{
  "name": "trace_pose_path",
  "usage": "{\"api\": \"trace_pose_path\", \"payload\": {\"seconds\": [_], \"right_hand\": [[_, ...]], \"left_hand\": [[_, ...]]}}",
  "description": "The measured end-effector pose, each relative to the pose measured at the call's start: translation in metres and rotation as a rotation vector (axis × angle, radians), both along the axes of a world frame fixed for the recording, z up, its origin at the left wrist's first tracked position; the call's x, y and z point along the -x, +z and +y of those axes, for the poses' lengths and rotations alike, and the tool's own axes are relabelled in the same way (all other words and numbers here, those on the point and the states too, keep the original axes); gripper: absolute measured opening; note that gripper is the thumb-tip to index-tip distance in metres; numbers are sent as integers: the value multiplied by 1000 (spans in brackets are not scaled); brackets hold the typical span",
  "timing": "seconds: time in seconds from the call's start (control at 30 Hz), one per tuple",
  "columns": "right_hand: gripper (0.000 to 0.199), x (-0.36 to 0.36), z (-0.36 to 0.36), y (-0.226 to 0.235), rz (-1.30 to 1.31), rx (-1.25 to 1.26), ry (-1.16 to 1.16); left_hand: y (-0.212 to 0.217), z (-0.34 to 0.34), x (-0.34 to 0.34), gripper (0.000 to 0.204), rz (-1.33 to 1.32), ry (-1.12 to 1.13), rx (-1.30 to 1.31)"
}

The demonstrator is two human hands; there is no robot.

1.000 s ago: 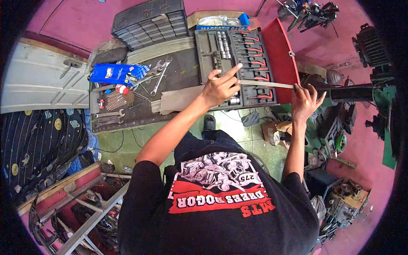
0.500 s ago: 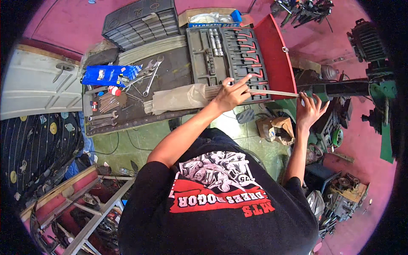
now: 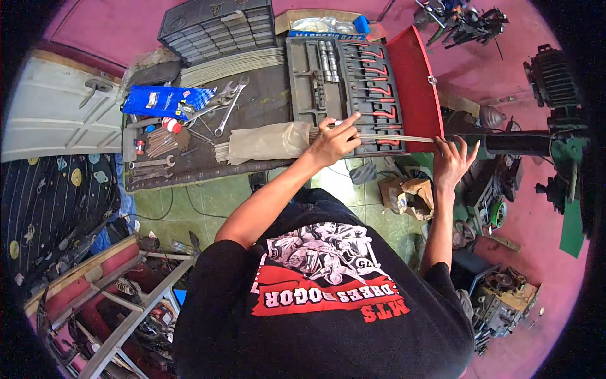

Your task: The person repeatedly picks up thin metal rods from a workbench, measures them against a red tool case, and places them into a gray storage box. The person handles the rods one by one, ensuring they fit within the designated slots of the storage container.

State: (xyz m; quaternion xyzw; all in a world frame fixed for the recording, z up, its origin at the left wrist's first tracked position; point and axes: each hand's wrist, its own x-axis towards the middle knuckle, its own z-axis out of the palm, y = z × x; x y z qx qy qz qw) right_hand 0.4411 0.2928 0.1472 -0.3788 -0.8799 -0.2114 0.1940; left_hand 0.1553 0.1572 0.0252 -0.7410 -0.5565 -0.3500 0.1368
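Observation:
A bundle of thin grey-brown welding rods (image 3: pixel 404 138) lies along the near edge of the workbench, its left part in a crumpled tan wrapper (image 3: pixel 268 144). My left hand (image 3: pixel 336 143) is closed over the rods just right of the wrapper, with the index finger stretched out. At the right end of the rods, my right hand (image 3: pixel 451 159) has its thumb and index finger pressed against the tips, its other fingers spread. The rods cross over the lower edge of an open red toolbox (image 3: pixel 413 88), which holds red-handled hex keys (image 3: pixel 384 91) and sockets (image 3: pixel 328 61).
A blue packet (image 3: pixel 161 101), combination wrenches (image 3: pixel 231 107) and small rods lie on the left of the workbench (image 3: pixel 255 82). Behind stand a drawer cabinet (image 3: pixel 218 31) and a blue box (image 3: pixel 322 25). A green machine (image 3: pixel 565 145) is at the right. A paper bag (image 3: pixel 410 196) sits on the floor.
Both hands have moved left along the bench. The exposed right end of the welding rods has shifted left, nearer the wrapper. My view has turned slightly.

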Motion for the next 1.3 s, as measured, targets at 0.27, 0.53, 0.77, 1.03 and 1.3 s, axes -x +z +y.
{"api": "trace_pose_path", "payload": {"seconds": [0.27,0.53,0.77,1.03,1.3], "right_hand": [[22,20,0,-9,37,27,83],[21,35,0,-16,19,64,97],[13,54,-5,-17,45,77,145],[16,68,-3,-29,101,74,193],[19,73,-5,-38,105,112,201]], "left_hand": [[-3,-9,16,13,-27,62,72],[-1,-20,29,13,-38,86,105],[3,-28,42,13,13,130,113],[-7,-33,54,11,-118,57,135],[0,-33,63,9,-58,103,149]]}}
